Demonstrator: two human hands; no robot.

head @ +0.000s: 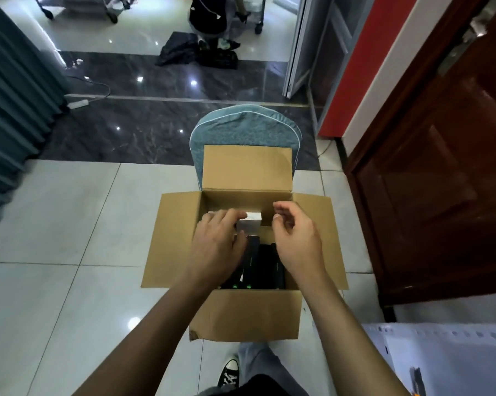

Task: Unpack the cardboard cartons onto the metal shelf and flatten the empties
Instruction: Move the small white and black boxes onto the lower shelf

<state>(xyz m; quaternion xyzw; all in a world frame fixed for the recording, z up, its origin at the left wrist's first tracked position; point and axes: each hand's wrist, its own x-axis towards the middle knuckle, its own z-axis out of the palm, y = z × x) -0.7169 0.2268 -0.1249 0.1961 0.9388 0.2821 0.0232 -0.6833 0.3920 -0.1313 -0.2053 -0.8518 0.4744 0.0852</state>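
Observation:
An open cardboard carton (178, 241) sits on a chair, all its flaps folded outward. Inside stand several black boxes (269, 264) and, at the far left, a white box (251, 224). My left hand (216, 244) reaches into the carton, its fingers lying over the white box and its thumb against a black box. My right hand (295, 238) hovers over the right half of the carton with loosely curled fingers and holds nothing. The metal shelf is not in view.
The teal chair back (244, 128) rises behind the carton. A brown wooden door (441, 167) stands at the right, a grey curtain (15, 95) at the left. White perforated paper (452, 358) lies at the lower right. My shoe (229, 372) is below the carton.

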